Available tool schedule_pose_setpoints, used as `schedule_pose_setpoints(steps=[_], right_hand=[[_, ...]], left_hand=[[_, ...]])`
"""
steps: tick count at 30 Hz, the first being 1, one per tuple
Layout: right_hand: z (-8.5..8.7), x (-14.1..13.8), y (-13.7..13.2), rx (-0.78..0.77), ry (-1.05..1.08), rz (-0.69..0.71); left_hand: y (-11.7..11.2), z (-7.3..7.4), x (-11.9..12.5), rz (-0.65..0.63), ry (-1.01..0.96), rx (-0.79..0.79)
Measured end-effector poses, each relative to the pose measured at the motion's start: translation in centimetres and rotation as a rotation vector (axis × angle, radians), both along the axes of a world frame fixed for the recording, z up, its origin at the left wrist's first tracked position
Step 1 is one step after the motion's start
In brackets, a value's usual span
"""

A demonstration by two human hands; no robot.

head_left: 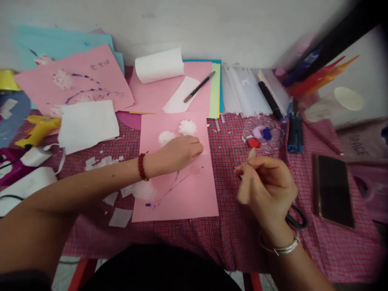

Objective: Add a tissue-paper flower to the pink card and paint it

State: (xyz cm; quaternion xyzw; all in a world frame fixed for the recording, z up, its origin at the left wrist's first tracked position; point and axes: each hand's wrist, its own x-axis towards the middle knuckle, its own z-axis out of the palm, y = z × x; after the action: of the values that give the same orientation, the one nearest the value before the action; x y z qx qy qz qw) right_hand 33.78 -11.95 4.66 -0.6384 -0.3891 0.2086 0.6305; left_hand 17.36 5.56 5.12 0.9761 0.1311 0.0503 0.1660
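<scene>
Two hands work over a pink sheet (pixel 182 190) lying lengthwise toward the wall at the middle of the worktop (pixel 230 230). Left hand (pixel 177 155) rests palm-down on the sheet's upper half, fingers (pixel 194 147) loosely curled and pressing the paper just below two white tufts (pixel 178 132) — it is the nearer hand to them. Right hand (pixel 266 190) hovers off the sheet's right edge, fingers pinched on a thin stick-like tool (pixel 251 154); its tip is blurred. Paint palette (pixel 263 135) sits just beyond that hand, toward the far right corner.
</scene>
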Motion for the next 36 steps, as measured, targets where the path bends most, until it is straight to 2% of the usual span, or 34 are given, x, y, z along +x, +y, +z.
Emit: schedule_pose_setpoints(steps=[3, 5, 7, 10, 13, 17, 24, 36], right_hand=[[0.5, 0.5, 0.4, -0.095, -0.101, -0.083], [1.0, 0.9, 1.0, -0.103, -0.084, -0.05], [1.5, 1.2, 1.9, -0.074, 0.042, 0.032], [1.5, 1.1, 3.5, -0.067, 0.261, 0.162], [0.7, 0.4, 5.0, -0.099, 0.348, 0.251], [-0.3, -0.1, 6.1, -0.151, 0.293, 0.344], [-1.3, -0.1, 6.4, -0.24, 0.229, 0.466], [-1.8, -0.3, 6.7, -0.277, 0.102, 0.522]], left_hand=[[0.2, -0.5, -0.7, 0.125, 0.034, -0.256], [0.3, -0.6, -1.0, 0.178, 0.033, -0.36], [0.3, -0.7, -1.1, 0.176, 0.02, -0.396], [-0.1, -0.8, -1.4, 0.118, 0.007, -0.346], [-0.8, -0.9, -1.8, 0.081, 0.001, -0.281], [-1.5, -0.6, -2.1, 0.087, 0.013, -0.259], [-2.0, -0.5, -2.3, 0.081, 0.021, -0.283], [-1.8, -0.6, -1.8, 0.135, -0.017, -0.332]])
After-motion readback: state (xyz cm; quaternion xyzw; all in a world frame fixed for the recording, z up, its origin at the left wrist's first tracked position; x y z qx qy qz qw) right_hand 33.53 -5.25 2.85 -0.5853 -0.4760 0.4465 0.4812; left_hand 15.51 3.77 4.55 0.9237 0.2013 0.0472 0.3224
